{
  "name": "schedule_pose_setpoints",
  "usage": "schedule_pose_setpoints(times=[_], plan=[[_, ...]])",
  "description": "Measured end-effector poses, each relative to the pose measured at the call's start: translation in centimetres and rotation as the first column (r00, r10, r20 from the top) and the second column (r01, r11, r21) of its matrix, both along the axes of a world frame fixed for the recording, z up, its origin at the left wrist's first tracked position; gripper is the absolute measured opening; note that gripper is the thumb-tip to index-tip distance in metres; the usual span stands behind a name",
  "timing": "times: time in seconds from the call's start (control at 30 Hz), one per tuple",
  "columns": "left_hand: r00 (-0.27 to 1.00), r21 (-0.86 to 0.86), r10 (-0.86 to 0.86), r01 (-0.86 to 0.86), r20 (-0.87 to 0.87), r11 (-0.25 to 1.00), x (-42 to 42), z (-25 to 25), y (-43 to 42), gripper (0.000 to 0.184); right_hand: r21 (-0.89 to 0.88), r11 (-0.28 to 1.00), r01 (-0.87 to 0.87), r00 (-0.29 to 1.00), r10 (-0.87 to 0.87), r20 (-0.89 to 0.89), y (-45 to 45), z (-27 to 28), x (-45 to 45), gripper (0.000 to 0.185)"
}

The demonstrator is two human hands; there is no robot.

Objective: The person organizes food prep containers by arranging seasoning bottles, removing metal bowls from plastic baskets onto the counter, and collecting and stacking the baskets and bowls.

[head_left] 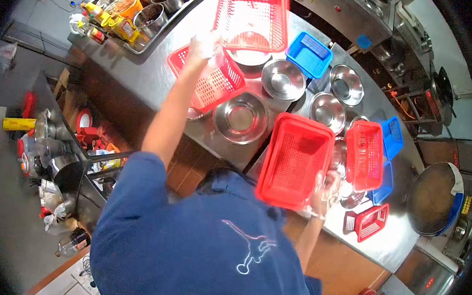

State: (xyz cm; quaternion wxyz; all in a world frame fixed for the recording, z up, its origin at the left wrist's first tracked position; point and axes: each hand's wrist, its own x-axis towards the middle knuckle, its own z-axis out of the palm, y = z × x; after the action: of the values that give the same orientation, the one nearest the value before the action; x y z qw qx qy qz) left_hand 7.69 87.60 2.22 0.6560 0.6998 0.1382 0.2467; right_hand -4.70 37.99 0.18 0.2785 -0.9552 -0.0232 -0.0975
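My left hand (206, 45) reaches to the far left of the steel counter, washed out by glare. It overlaps the rim of a tilted red perforated basket (213, 84), close to the corner of a larger red basket (282, 21); its fingers cannot be made out. My right hand (326, 193), in what looks like a clear plastic glove, is closed on the lower right edge of a deep red basket (295, 163), apparently more than one nested together. Steel bowls (241, 117) stand between the two hands. A narrower red basket (364, 157) lies just right of my right hand.
Further steel bowls (284, 79) and blue baskets (310, 54) stand along the counter (225, 149). A small red basket (371, 222) sits near its right end. Seasoning tins and bottles fill a tray (144, 43) at the far left. A large wok (435, 191) is at the right.
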Motion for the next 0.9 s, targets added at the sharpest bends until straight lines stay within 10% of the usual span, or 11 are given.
schedule_pose_setpoints(times=[0.3, 0.33, 0.4, 0.47, 0.6, 0.67, 0.77, 0.83, 0.9], plan=[[0.995, -0.195, -0.074, 0.060, -0.064, 0.979, 10.3, -13.2, 21.3, 0.018, -0.152, 0.976, 0.153, 0.970, -0.178, -0.166, -1.1, -4.2, -5.3, 0.057], [0.939, -0.187, 0.018, -0.087, -0.343, 0.979, 10.9, -13.2, 21.9, 0.019, -0.176, 0.973, 0.151, 0.980, -0.171, -0.106, -1.2, -4.6, -5.5, 0.052], [0.992, -0.585, -0.113, 0.063, -0.049, 0.809, 10.4, -8.5, 15.5, 0.029, -0.179, 0.970, 0.164, 0.974, -0.188, -0.125, -2.1, -5.0, -5.3, 0.041], [0.896, -0.261, -0.032, -0.094, -0.442, 0.961, 11.5, -10.8, 19.2, 0.027, -0.153, 0.971, 0.186, 0.969, -0.206, -0.132, -3.1, -6.2, -5.2, 0.034], [0.915, -0.315, -0.139, 0.014, -0.380, 0.949, 13.6, -17.9, 27.2, 0.017, 0.046, 0.985, 0.165, 0.954, -0.148, -0.261, -3.6, -4.9, -3.9, 0.030], [0.837, -0.036, -0.101, 0.097, -0.538, 0.995, 13.9, -17.4, 27.4, 0.036, 0.006, 0.995, 0.098, 0.916, -0.088, -0.392, -4.4, -4.1, -3.4, 0.031], [0.639, 0.803, 0.504, 0.346, -0.581, 0.486, 11.9, -7.9, 21.6, 0.051, 0.276, 0.914, 0.297, 0.874, -0.143, -0.465, -5.2, -3.9, -3.6, 0.039], [0.630, 0.823, 0.543, 0.322, -0.555, 0.468, 9.4, -1.9, 15.9, 0.064, 0.368, 0.840, 0.398, 0.829, -0.158, -0.536, -7.3, -4.6, -4.0, 0.043], [0.890, 0.817, 0.372, 0.000, -0.263, 0.577, 2.7, 5.3, 3.0, 0.051, 0.626, 0.622, 0.469, 0.850, -0.125, -0.513, -8.2, -1.6, -3.9, 0.046]])
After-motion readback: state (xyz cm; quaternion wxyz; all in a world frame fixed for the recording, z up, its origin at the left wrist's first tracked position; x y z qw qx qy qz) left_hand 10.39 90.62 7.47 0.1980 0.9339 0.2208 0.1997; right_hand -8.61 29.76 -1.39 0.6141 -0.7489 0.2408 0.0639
